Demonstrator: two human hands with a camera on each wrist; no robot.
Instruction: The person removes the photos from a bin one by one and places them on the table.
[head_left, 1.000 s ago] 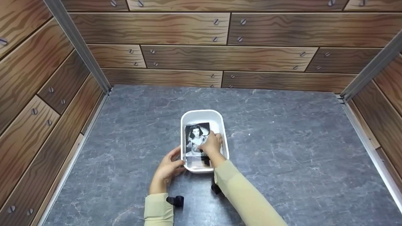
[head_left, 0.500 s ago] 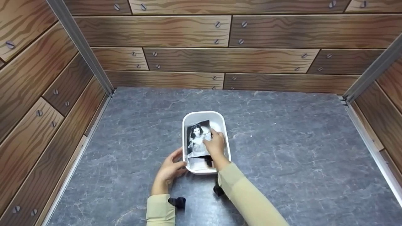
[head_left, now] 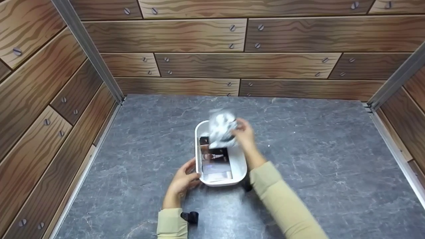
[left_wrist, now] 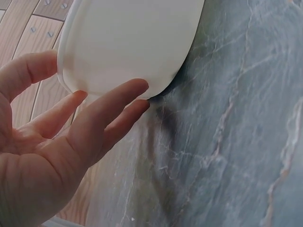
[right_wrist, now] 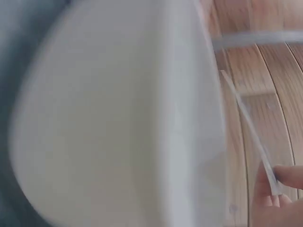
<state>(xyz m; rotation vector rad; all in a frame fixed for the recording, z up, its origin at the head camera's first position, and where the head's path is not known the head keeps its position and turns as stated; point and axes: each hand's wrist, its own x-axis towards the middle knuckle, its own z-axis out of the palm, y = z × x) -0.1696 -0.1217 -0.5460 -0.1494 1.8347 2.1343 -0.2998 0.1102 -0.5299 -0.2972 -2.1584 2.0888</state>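
A white tub point(head_left: 239, 162) with rounded corners sits on the tabletop. My right hand point(head_left: 245, 134) pinches a black-and-white photo point(head_left: 221, 129) by its right edge, over the far part of the tub; motion blurs its picture. In the right wrist view the photo point(right_wrist: 251, 130) shows nearly edge-on, between thumb and fingers. More dark-toned photo prints point(head_left: 215, 162) lie inside the tub, partly covered by the lifted one. My left hand point(head_left: 182, 179) steadies the tub's near left corner, fingers spread and fairly straight against its outer wall in the left wrist view.
The grey marbled tabletop point(head_left: 315, 159) spreads around the tub. Wood-patterned walls point(head_left: 199, 64) enclose it at the back and both sides, with metal corner posts point(head_left: 93, 56). A black wrist device point(head_left: 190, 217) is strapped at the left sleeve.
My right hand has lifted the black-and-white photo off the prints in the tub and moved it up and right, uncovering those beneath. My left hand stays at the tub's corner.
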